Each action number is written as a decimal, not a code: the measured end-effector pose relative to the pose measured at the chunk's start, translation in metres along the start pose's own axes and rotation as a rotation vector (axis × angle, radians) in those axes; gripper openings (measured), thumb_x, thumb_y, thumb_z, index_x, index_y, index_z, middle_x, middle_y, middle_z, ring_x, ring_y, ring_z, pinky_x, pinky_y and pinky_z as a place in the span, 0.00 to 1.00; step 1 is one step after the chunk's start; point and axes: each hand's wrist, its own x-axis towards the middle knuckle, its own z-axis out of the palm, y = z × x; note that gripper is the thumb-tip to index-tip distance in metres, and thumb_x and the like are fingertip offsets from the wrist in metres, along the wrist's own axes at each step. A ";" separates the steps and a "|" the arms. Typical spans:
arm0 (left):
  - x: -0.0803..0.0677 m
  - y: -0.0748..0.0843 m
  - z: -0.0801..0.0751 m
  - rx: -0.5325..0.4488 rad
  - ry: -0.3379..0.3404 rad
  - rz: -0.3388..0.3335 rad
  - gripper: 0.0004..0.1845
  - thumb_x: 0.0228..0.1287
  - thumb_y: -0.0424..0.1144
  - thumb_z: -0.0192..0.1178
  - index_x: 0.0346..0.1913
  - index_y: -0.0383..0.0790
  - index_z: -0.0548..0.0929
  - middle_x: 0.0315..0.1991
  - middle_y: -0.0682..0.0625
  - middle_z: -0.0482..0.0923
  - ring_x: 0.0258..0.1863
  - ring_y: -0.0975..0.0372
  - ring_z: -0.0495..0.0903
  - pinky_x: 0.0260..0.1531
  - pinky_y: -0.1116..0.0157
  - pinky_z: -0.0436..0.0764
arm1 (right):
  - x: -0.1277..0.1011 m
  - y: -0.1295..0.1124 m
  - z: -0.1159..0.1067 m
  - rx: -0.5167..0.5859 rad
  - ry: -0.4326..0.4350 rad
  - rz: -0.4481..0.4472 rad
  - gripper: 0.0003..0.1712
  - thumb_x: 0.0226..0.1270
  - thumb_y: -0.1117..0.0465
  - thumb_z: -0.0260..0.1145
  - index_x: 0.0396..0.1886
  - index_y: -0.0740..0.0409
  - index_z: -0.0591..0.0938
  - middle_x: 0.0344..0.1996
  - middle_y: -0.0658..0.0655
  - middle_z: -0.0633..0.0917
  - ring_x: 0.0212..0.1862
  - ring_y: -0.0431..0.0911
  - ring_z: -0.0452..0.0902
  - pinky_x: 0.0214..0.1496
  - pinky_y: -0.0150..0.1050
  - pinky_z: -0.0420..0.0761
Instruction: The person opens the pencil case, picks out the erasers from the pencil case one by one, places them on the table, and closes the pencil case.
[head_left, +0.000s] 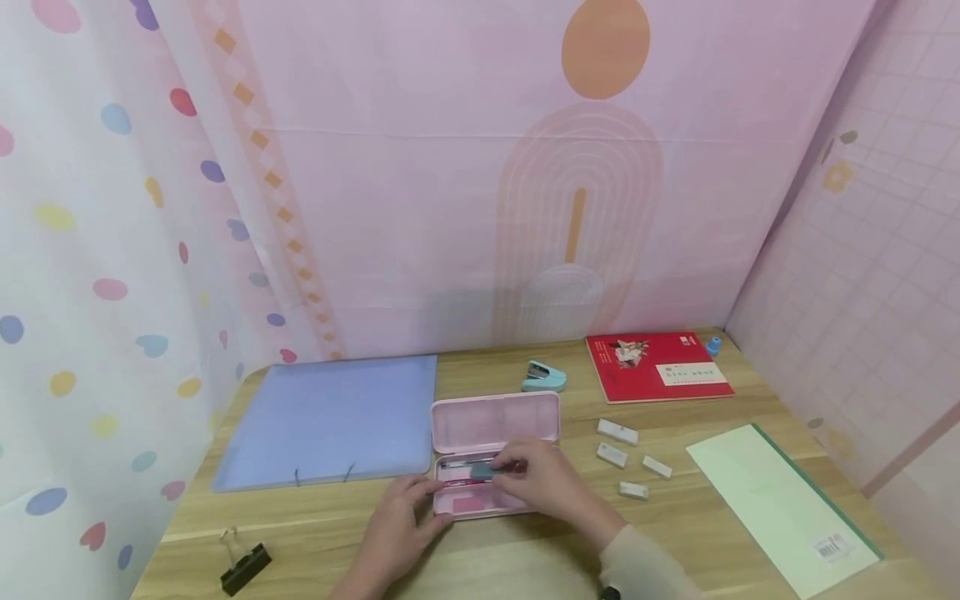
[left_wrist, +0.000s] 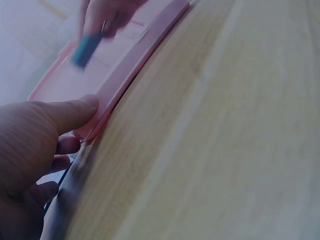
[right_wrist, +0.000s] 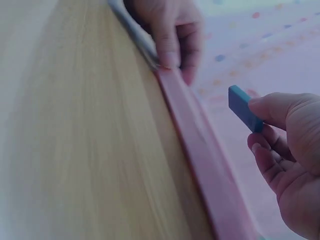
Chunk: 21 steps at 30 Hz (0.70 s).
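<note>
A pink pencil case point(head_left: 497, 412) lies with its lid raised on the wooden table, near the front middle. Inside its tray are a red pen point(head_left: 457, 482), a dark slim pen or pencil point(head_left: 461, 463) and a pink piece point(head_left: 468, 503). My left hand point(head_left: 401, 521) grips the left end of the case, its thumb on the near edge in the left wrist view. Between thumb and fingers my right hand point(head_left: 543, 482) pinches a blue-green eraser point(right_wrist: 244, 108) just above the tray. The right hand covers the tray's right part in the head view.
Right of the case lie several white erasers point(head_left: 617, 432). Behind it stands a mint stapler point(head_left: 543, 377). A red booklet point(head_left: 656, 367), a small blue bottle-like item point(head_left: 713, 346) and a pale green pad point(head_left: 783, 508) are farther right. Leftward are a blue folder point(head_left: 337, 417) and a black binder clip point(head_left: 245, 568).
</note>
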 end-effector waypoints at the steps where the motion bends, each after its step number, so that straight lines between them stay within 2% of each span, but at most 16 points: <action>1: 0.000 0.001 0.000 0.002 -0.001 -0.008 0.23 0.49 0.47 0.74 0.50 0.46 0.84 0.51 0.49 0.77 0.54 0.54 0.74 0.56 0.51 0.75 | -0.008 0.002 -0.008 0.001 0.012 0.011 0.08 0.58 0.54 0.71 0.38 0.43 0.87 0.37 0.39 0.82 0.41 0.36 0.76 0.45 0.33 0.80; 5: 0.001 0.002 0.000 0.011 -0.008 -0.039 0.24 0.49 0.48 0.74 0.50 0.46 0.84 0.52 0.49 0.77 0.55 0.54 0.73 0.57 0.52 0.75 | -0.044 0.014 -0.040 -0.004 0.072 0.064 0.08 0.58 0.55 0.72 0.38 0.41 0.87 0.40 0.41 0.81 0.43 0.38 0.76 0.46 0.34 0.81; 8: 0.002 0.002 0.001 0.018 -0.019 -0.044 0.23 0.50 0.49 0.73 0.50 0.46 0.84 0.52 0.49 0.77 0.56 0.54 0.73 0.58 0.52 0.74 | -0.074 0.030 -0.061 -0.018 0.116 0.074 0.08 0.56 0.59 0.74 0.37 0.45 0.88 0.39 0.43 0.81 0.42 0.38 0.77 0.45 0.34 0.82; 12: 0.002 0.001 0.001 0.019 -0.023 -0.042 0.23 0.49 0.49 0.73 0.50 0.46 0.84 0.53 0.49 0.77 0.56 0.53 0.73 0.58 0.51 0.74 | -0.107 0.050 -0.081 -0.016 0.103 0.140 0.08 0.57 0.62 0.73 0.36 0.47 0.88 0.38 0.45 0.80 0.39 0.37 0.77 0.41 0.30 0.83; 16: 0.003 0.000 0.001 0.014 -0.018 -0.040 0.24 0.49 0.49 0.73 0.50 0.47 0.84 0.53 0.49 0.77 0.56 0.54 0.73 0.58 0.51 0.74 | -0.122 0.061 -0.091 -0.050 0.052 0.196 0.07 0.58 0.62 0.72 0.37 0.48 0.88 0.40 0.46 0.80 0.39 0.37 0.75 0.39 0.29 0.82; 21: 0.002 -0.002 0.003 0.013 -0.018 -0.037 0.24 0.49 0.49 0.73 0.50 0.47 0.84 0.53 0.49 0.77 0.56 0.54 0.73 0.58 0.52 0.74 | -0.126 0.066 -0.093 -0.096 0.013 0.223 0.08 0.57 0.62 0.73 0.38 0.47 0.88 0.40 0.43 0.79 0.40 0.37 0.74 0.41 0.30 0.80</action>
